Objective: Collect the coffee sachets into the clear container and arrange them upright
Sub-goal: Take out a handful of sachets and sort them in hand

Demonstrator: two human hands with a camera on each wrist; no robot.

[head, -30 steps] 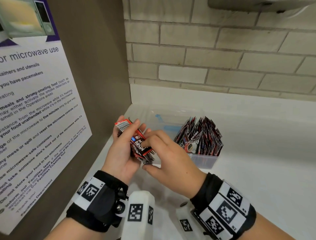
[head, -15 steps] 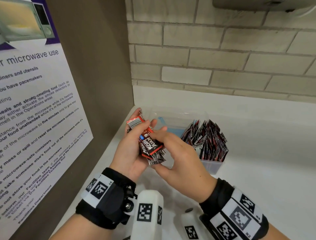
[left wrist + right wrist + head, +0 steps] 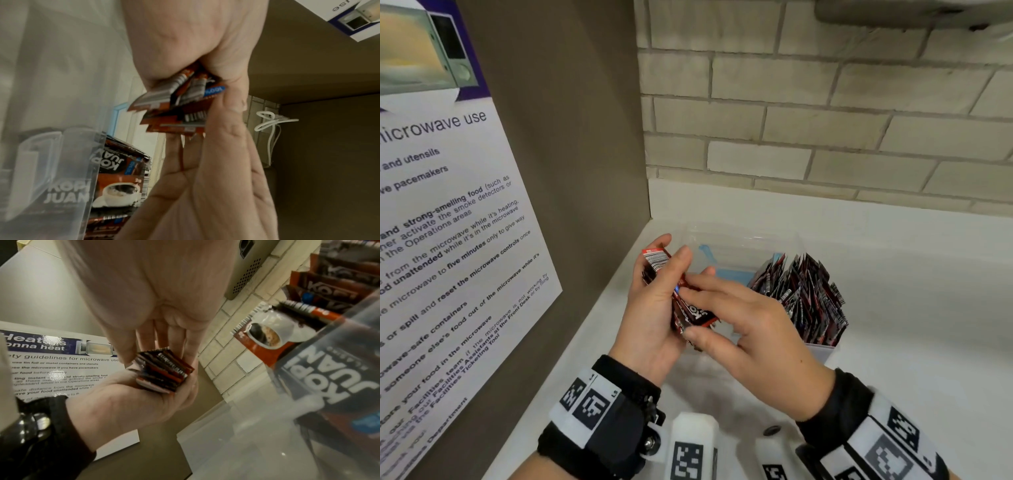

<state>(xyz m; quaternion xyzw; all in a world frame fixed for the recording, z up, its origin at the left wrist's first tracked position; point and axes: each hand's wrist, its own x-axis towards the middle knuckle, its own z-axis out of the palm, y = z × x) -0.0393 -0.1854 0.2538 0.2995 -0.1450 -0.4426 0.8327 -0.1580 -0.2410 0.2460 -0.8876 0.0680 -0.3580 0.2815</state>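
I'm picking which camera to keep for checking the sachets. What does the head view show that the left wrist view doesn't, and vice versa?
Only the head view shows both wrists and the sachets standing packed at the right end of the clear container. Only the left wrist view shows a white cable on the wall and readable print on the sachets behind the container wall. Both show the left hand gripping a fanned bundle of sachets.

White countertop (image 3: 911, 325), runs into the corner between the brick wall (image 3: 825, 113) and a brown side panel (image 3: 571, 171). Clear container (image 3: 799, 240) sits directly on it near that corner (right part packed with coffee sachets (image 3: 811, 301) standing on end, left part bare).
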